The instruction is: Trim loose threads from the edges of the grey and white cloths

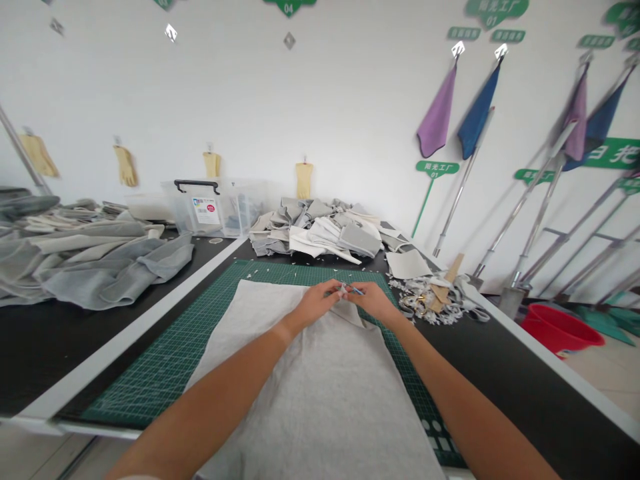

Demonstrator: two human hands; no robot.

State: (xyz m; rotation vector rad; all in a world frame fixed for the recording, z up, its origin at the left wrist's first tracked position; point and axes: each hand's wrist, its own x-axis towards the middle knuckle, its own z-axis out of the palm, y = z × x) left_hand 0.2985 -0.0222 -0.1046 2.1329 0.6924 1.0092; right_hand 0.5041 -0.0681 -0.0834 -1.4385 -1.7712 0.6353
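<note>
Steadily, your left hand (317, 301) and right hand (371, 301) meet, fingers pinching a small blue-handled tool (357, 291) above the grey cloth (300, 393) on the green cutting mat (145, 373); keep that pinch tight.

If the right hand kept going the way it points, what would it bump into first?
Probably the small blue-and-silver tool right at the fingertips of the right hand. Just past it is the left hand. From this view, it's hard to tell exactly how close they are.
</note>
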